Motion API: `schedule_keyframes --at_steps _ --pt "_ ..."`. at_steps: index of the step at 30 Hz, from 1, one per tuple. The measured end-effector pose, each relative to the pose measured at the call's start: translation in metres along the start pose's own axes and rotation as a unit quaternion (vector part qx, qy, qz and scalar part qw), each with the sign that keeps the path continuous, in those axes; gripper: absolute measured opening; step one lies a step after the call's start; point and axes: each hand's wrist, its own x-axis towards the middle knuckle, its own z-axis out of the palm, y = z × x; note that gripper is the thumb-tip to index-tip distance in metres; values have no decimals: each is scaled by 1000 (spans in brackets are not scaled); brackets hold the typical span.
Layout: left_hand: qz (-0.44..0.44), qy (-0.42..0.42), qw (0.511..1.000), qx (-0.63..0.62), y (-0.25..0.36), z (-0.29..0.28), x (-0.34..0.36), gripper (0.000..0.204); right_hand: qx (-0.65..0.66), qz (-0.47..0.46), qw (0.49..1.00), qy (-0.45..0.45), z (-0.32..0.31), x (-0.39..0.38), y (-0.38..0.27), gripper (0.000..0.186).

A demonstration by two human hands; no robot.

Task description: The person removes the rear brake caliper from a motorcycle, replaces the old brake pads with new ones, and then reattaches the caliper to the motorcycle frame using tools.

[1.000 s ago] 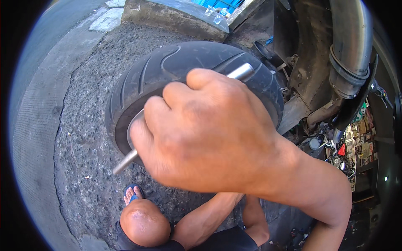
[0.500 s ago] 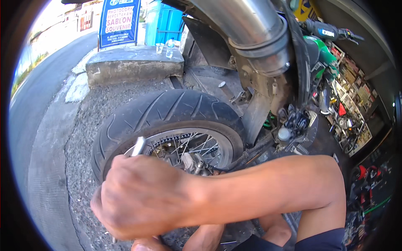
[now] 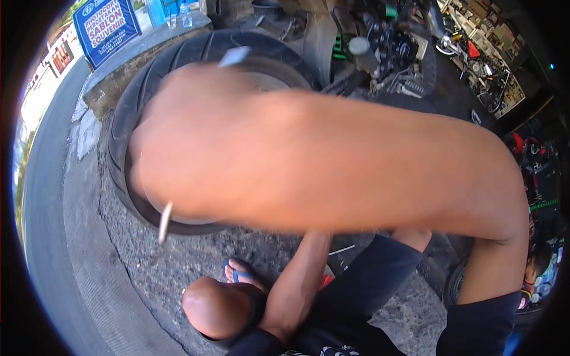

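My right hand (image 3: 190,130), smeared by motion, is closed around a silver metal hand tool (image 3: 234,56) over the motorcycle wheel (image 3: 205,47). One end of the tool sticks out above the fist. A thin end (image 3: 165,222) pokes out below it; the grip hides the tool's exact kind. My right forearm stretches across the view from the right and covers most of the rim and hub. From below, my left forearm (image 3: 297,285) reaches toward the wheel, but the hand is hidden behind the right arm. The wheel wears a black grooved tyre.
Greasy motorcycle parts (image 3: 392,56) stand right of the wheel. A concrete ledge (image 3: 101,95) at the far left bears a plastic cup (image 3: 171,22) and a bottle (image 3: 186,16). Behind it is a blue sign (image 3: 107,29). My bent knee (image 3: 217,305) and sandalled foot (image 3: 237,273) are below.
The view has tilted downward, so the wheel sits higher and my legs show. My right fist has risen in the picture with the tool still in it and blocks more of the rim.
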Motion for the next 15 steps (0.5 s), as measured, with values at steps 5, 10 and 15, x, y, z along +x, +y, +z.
schedule_keyframes --at_steps 5,10,15 --pt "-47 -13 827 560 -53 -116 -42 45 72 336 939 -18 96 -118 19 27" --pt "-10 103 707 700 -76 -136 -97 33 223 615 756 -1 252 -213 9 49" --pt "53 -183 548 814 -90 -126 -119 30 310 714 610 149 420 -261 -24 55"
